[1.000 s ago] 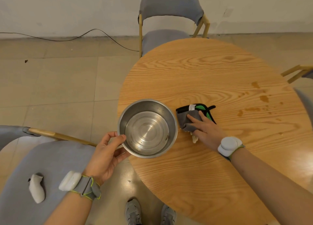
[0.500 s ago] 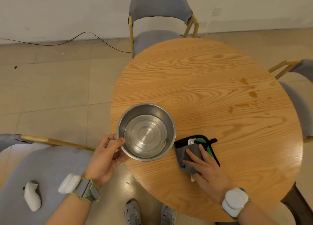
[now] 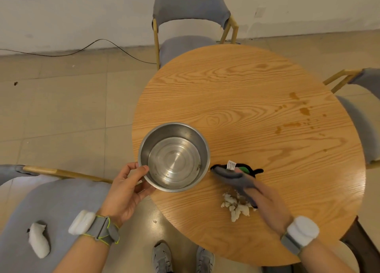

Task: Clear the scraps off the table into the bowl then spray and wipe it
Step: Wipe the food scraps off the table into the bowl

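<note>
Head view: scraps (image 3: 236, 206) lie between bowl (image 3: 174, 156) and cloth (image 3: 236, 175).

Grey-upholstered chair (image 3: 191, 18) with pale wood legs stood at table's far side. Second grey chair (image 3: 362, 118) at right; third chair (image 3: 53, 215) at near left, white object (image 3: 39, 239) lying on its seat. Black cable (image 3: 82, 49) ran along tiled floor (image 3: 61, 108) by wall. Grey shoes (image 3: 183, 259) below.

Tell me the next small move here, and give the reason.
Probably sweep the cloth in the right hand leftward, pushing the scraps toward the bowl. The left hand holds the bowl's rim at the table edge, and the scraps lie just right of it.
</note>
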`<control>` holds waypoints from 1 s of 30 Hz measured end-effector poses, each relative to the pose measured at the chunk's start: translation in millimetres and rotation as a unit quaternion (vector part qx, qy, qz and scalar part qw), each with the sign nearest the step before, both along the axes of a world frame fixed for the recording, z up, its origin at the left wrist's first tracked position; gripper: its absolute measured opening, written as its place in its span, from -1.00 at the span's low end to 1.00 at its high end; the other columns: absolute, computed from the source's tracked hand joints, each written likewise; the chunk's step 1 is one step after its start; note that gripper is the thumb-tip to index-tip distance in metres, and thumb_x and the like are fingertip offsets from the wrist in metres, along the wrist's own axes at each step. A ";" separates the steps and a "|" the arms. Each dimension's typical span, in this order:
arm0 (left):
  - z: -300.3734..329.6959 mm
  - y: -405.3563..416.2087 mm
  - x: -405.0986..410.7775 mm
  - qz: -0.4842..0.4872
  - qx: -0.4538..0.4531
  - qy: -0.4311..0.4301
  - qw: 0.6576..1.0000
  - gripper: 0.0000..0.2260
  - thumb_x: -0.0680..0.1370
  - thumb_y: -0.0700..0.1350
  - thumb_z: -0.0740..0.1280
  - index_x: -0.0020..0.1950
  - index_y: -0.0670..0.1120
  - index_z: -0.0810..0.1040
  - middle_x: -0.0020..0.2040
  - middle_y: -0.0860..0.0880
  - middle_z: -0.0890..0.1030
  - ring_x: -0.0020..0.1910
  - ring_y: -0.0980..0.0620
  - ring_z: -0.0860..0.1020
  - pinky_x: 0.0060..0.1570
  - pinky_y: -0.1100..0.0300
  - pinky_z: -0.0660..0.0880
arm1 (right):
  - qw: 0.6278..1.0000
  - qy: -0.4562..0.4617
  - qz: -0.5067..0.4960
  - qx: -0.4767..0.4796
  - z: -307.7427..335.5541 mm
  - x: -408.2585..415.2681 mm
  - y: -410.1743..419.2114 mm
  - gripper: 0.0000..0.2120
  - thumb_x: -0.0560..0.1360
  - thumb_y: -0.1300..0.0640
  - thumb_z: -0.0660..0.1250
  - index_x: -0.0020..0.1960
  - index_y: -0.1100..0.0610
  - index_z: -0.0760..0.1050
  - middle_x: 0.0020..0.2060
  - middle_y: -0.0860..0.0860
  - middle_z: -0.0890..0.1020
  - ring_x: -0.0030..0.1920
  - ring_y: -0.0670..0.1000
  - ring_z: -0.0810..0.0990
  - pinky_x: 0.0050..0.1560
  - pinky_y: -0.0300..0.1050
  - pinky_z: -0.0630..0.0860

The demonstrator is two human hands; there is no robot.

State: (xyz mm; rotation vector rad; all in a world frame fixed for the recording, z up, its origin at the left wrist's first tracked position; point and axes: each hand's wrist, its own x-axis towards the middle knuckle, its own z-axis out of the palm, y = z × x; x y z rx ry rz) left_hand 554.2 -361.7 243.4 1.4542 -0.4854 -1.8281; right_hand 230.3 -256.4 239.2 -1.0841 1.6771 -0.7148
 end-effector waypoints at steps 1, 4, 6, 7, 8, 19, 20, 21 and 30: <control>1.0 -0.1 1.0 0.000 0.001 0.000 1.000 -0.93 0.53 -0.20 0.37 -0.08 -0.09 0.49 -0.11 -0.14 0.60 -0.08 -0.14 0.60 -0.01 -0.06 0.65 | 0.997 -0.041 -0.070 0.012 4.9 -2.2 -7.0 -0.65 0.62 0.23 0.23 0.28 -0.14 0.52 0.20 -0.23 0.63 0.32 -0.10 0.52 0.35 -0.18 0.40; 3.9 -0.6 3.8 0.000 0.002 0.000 1.000 -0.92 0.53 -0.20 0.37 -0.06 -0.11 0.48 -0.07 -0.16 0.59 -0.06 -0.16 0.58 0.03 -0.09 0.63 | 0.975 -0.100 -0.195 0.013 18.8 -8.9 -33.5 -0.73 0.61 0.23 0.23 0.11 -0.05 0.63 0.00 -0.12 0.73 0.13 -0.05 0.65 0.12 -0.11 0.50; 4.7 -0.2 5.3 0.000 0.003 -0.001 1.000 -0.91 0.52 -0.20 0.38 -0.05 -0.11 0.48 -0.05 -0.17 0.59 -0.04 -0.18 0.57 0.06 -0.12 0.62 | 0.957 -0.137 -0.255 -0.003 25.1 -15.2 -52.0 -0.74 0.61 0.22 0.23 0.11 -0.03 0.64 0.06 -0.04 0.72 0.12 0.00 0.66 0.15 -0.05 0.50; 5.2 0.4 5.8 0.000 0.004 0.000 1.000 -0.91 0.52 -0.20 0.38 -0.04 -0.11 0.48 -0.04 -0.17 0.59 -0.03 -0.18 0.57 0.09 -0.14 0.61 | 0.948 -0.159 -0.275 -0.010 27.6 -16.8 -61.6 -0.75 0.62 0.20 0.23 0.18 0.02 0.62 0.13 0.01 0.69 0.16 0.03 0.64 0.19 0.01 0.50; 5.8 0.7 6.7 -0.001 0.006 -0.001 1.000 -0.91 0.52 -0.20 0.38 -0.04 -0.11 0.48 -0.03 -0.17 0.59 -0.02 -0.19 0.57 0.13 -0.16 0.59 | 0.942 -0.171 -0.287 -0.016 29.3 -18.7 -72.0 -0.73 0.62 0.19 0.21 0.26 0.07 0.57 0.18 0.04 0.66 0.18 0.06 0.62 0.21 0.04 0.49; 9.1 6.4 18.9 0.012 0.013 -0.018 1.000 -0.93 0.55 -0.21 0.36 -0.05 -0.12 0.47 -0.20 -0.08 0.67 -0.21 -0.06 0.65 -0.24 0.09 0.64 | 0.965 0.020 -0.233 -0.121 46.5 -4.6 -205.2 -0.73 0.60 0.09 0.19 0.17 -0.13 0.59 0.19 -0.01 0.61 0.22 0.06 0.55 0.21 0.00 0.48; 9.6 6.5 19.7 0.013 0.014 -0.016 1.000 -0.92 0.54 -0.20 0.36 -0.04 -0.12 0.47 -0.20 -0.09 0.67 -0.22 -0.06 0.66 -0.25 0.09 0.63 | 0.969 0.061 -0.211 -0.114 38.3 -2.1 -218.6 -0.70 0.60 0.07 0.17 0.26 -0.09 0.56 0.21 0.02 0.60 0.21 0.08 0.54 0.19 0.00 0.47; 10.0 6.7 20.8 0.016 0.014 -0.015 1.000 -0.91 0.54 -0.20 0.37 -0.02 -0.13 0.47 -0.19 -0.09 0.68 -0.22 -0.07 0.66 -0.25 0.09 0.63 | 0.974 0.104 -0.178 -0.097 27.8 1.7 -231.7 -0.65 0.61 0.05 0.15 0.35 -0.05 0.51 0.21 0.05 0.60 0.17 0.12 0.54 0.14 0.00 0.46; 8.2 10.6 32.1 0.032 0.024 -0.002 0.999 -0.87 0.52 -0.19 0.38 0.02 -0.12 0.47 -0.14 -0.12 0.66 -0.17 -0.09 0.65 -0.16 0.05 0.65 | 0.940 0.302 0.134 0.080 -13.9 94.5 -283.7 -0.50 0.69 0.09 0.00 0.60 0.13 0.00 0.60 0.20 -0.02 0.56 0.30 0.04 0.49 0.15 0.16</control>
